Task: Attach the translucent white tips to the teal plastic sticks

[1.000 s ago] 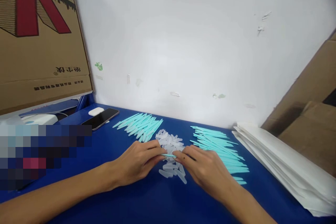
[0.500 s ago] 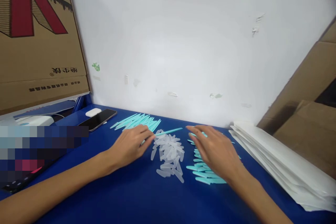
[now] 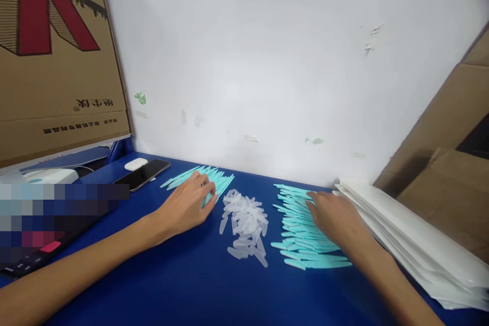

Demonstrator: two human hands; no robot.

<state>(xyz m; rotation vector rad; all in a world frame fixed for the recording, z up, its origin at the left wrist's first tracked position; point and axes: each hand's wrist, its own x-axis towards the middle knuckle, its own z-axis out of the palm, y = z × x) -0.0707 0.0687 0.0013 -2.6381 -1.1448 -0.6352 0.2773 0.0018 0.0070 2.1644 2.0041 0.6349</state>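
Observation:
My left hand (image 3: 191,201) is over a pile of slender teal sticks (image 3: 183,178), shaped like eyebrow razors, at the back left. Its fingers are curved, with a gap between thumb and forefinger; teal shows through the gap. My right hand (image 3: 336,216) reaches over the larger row of teal razors (image 3: 301,229) on the right. The thumb and forefinger are a little apart at the razors, and the other fingers are partly hidden. Between both hands lies a heap of small frosted, clear caps (image 3: 246,219), touched by neither hand.
A phone (image 3: 147,173) and a white case (image 3: 135,164) sit on the blue table (image 3: 214,285) at the back left. White paper-like bags (image 3: 405,234) are stacked at the right. Cardboard boxes (image 3: 57,81) flank both sides, with a white wall (image 3: 248,61) behind.
My left hand has moved slightly left to the left pile, and the teal razor it held out no longer sticks out. My right hand has shifted right, uncovering more of the right row.

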